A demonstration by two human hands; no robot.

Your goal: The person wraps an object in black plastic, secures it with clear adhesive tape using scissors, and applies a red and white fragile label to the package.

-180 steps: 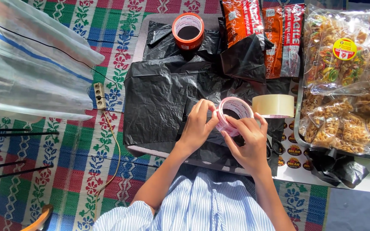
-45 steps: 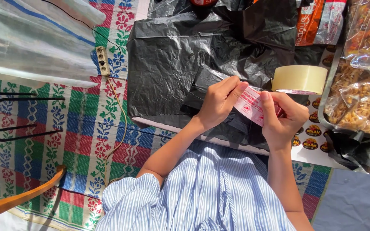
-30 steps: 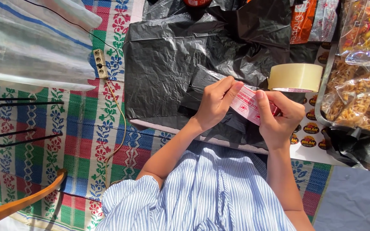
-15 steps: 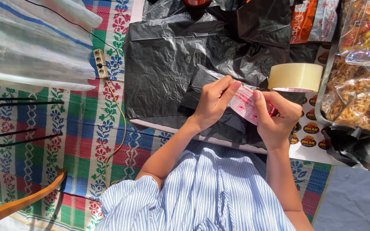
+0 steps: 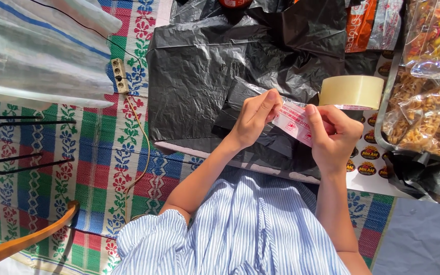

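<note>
My left hand (image 5: 254, 121) pinches the left end of a strip of pink-and-white printed tape (image 5: 292, 121). My right hand (image 5: 334, 136) grips the tape's other end; the roll it comes from is hidden inside that hand. The strip is stretched between both hands above a black plastic bag (image 5: 215, 76) spread on a low table. A wide roll of clear tape (image 5: 351, 91) stands just beyond my right hand.
A metal tray (image 5: 389, 86) of bagged snacks (image 5: 434, 102) sits at the right. Orange snack packets (image 5: 362, 25) lie at the top. A power strip (image 5: 119, 76) with cord rests on the patterned mat (image 5: 57, 168). A striped sack (image 5: 36, 51) lies at the left, a wooden chair arm (image 5: 21, 242) at bottom left.
Six seconds ago both hands held the pink tape roll over the bag. Since then a strip has been pulled out and held between the hands; over the last second they barely move.
</note>
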